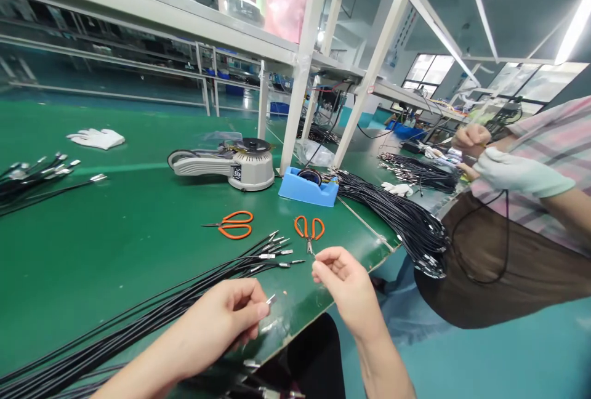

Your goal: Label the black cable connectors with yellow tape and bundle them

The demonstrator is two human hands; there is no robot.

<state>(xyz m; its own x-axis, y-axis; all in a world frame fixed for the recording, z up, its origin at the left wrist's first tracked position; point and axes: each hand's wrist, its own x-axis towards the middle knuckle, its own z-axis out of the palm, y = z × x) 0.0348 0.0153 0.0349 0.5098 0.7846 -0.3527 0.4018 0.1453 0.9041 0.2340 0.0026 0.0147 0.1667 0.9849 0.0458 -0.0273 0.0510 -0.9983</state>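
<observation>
My left hand is closed in a pinch on the metal-tipped end of a black cable near the front edge of the green table. My right hand hovers just right of it, thumb and forefinger pinched together on something too small to make out. A bundle of black cables with metal ends fans out from the lower left toward both hands. Two pairs of orange-handled scissors lie just beyond my hands.
A grey tape dispenser machine and a blue tape holder stand by a white frame post. More cable bundles lie right and far left. A white glove lies at the back. A co-worker's gloved hand works at right.
</observation>
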